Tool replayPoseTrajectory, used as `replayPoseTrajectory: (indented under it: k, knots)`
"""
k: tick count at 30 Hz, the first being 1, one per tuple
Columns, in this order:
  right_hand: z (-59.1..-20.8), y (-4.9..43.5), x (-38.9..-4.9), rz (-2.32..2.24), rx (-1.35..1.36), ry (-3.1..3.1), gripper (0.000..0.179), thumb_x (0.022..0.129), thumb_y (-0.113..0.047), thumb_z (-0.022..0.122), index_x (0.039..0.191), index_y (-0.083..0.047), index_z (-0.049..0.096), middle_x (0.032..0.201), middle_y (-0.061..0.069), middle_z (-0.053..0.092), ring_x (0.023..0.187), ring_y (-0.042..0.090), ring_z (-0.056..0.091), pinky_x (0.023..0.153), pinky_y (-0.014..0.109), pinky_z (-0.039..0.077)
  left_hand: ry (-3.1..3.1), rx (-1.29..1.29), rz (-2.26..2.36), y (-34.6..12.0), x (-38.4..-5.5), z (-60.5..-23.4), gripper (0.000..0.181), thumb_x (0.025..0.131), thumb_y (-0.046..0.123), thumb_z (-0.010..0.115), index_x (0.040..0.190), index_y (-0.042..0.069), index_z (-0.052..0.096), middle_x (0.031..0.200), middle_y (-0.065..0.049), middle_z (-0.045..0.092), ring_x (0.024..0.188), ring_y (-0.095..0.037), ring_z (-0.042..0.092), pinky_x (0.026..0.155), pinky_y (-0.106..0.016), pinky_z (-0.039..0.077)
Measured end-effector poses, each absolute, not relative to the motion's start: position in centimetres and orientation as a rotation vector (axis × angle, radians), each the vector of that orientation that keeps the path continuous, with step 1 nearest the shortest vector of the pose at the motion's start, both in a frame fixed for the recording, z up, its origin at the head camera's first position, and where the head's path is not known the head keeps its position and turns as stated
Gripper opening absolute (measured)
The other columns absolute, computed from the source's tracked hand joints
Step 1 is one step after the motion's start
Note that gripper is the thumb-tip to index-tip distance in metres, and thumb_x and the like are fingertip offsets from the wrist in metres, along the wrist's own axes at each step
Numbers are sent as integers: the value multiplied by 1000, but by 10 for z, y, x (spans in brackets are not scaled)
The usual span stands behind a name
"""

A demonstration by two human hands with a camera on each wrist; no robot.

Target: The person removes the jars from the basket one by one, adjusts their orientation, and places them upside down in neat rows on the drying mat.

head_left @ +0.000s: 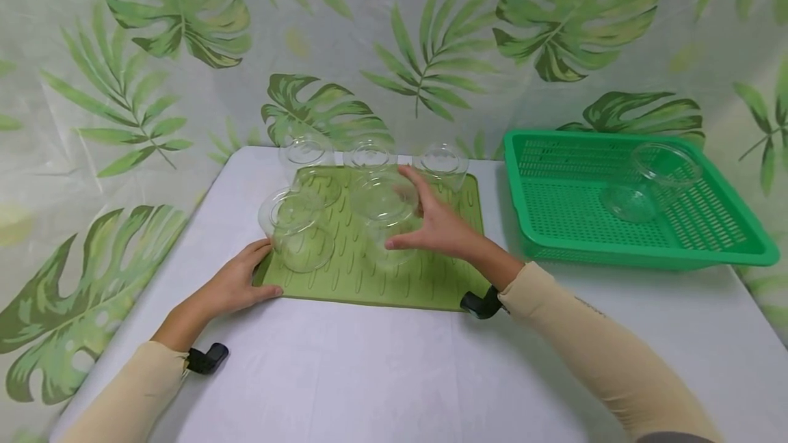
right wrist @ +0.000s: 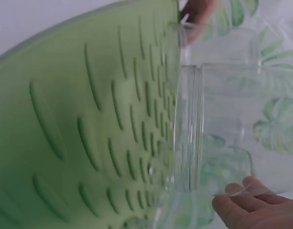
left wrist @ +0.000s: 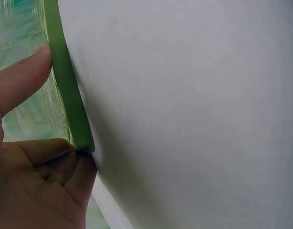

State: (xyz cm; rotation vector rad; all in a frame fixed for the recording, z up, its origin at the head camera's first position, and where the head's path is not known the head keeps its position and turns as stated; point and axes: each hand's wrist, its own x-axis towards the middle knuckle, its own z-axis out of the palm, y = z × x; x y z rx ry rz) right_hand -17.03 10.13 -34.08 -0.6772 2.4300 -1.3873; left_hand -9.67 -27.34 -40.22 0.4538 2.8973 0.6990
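A green ridged mat (head_left: 345, 279) lies on the table. My left hand (head_left: 237, 279) holds its front-left corner, thumb at the front edge and fingers at the left side; the left wrist view shows this corner close up. My right hand (head_left: 440, 224) grips a clear jar (right wrist: 232, 95) on the mat from its right side, the thumb in front and a finger behind. This jar is mouth down, its ringed rim (right wrist: 187, 129) at the mat. Another clear jar (head_left: 301, 231) stands just left of it. Whether any gap remains under the gripped jar, I cannot tell.
Three more clear jars, the left (head_left: 306, 156), middle (head_left: 369, 152) and right (head_left: 440, 163), line the mat's back edge. To the right is a green slotted basket (head_left: 523, 231) with one clear jar (head_left: 665, 166) inside. A leaf-print sheet (head_left: 425, 67) hangs behind the white table (head_left: 345, 368).
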Motion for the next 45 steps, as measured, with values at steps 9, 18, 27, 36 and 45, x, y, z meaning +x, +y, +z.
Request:
replayPoseTrajectory:
  k: [9, 18, 27, 36, 45]
  knots:
    - [-357, 84, -169, -1462, -743, 2351, 117, 70, -27, 92, 155, -41, 12, 157, 9, 39, 143, 32, 41, 115, 51, 40, 2894, 464, 725, -274, -97, -403, 83, 82, 23, 79, 142, -17, 38, 152, -33, 33, 139, -52, 34, 112, -64, 34]
    - [-366, 78, -171, -1497, -733, 2292, 116, 75, -21, 88, 157, -32, 8, 160, 10, 35, 146, 33, 38, 117, 53, 37, 2869, 440, 722, -273, -96, -402, 84, 83, 24, 79, 144, -16, 37, 153, -32, 32, 141, -52, 33, 113, -64, 33]
    - [-367, 72, -171, -1500, -759, 2272, 118, 72, -21, 90, 157, -31, 9, 161, 14, 33, 147, 37, 35, 118, 55, 35, 2874, 440, 717, -275, -97, -402, 84, 82, 24, 79, 143, -16, 37, 153, -31, 32, 140, -52, 34, 112, -63, 34]
    - [-376, 75, -173, -1486, -758, 2270, 115, 76, -22, 87, 156, -32, 7, 162, 17, 28, 148, 37, 33, 116, 60, 35, 2868, 447, 728, -273, -98, -402, 84, 83, 23, 79, 143, -17, 37, 153, -32, 32, 141, -52, 33, 113, -64, 33]
    - [-380, 79, -173, -1432, -723, 2287, 113, 78, -23, 86, 156, -33, 5, 157, 20, 36, 136, 40, 48, 110, 60, 41, 2874, 450, 711, -274, -99, -404, 84, 82, 22, 79, 143, -18, 37, 153, -33, 32, 140, -53, 33, 112, -64, 33]
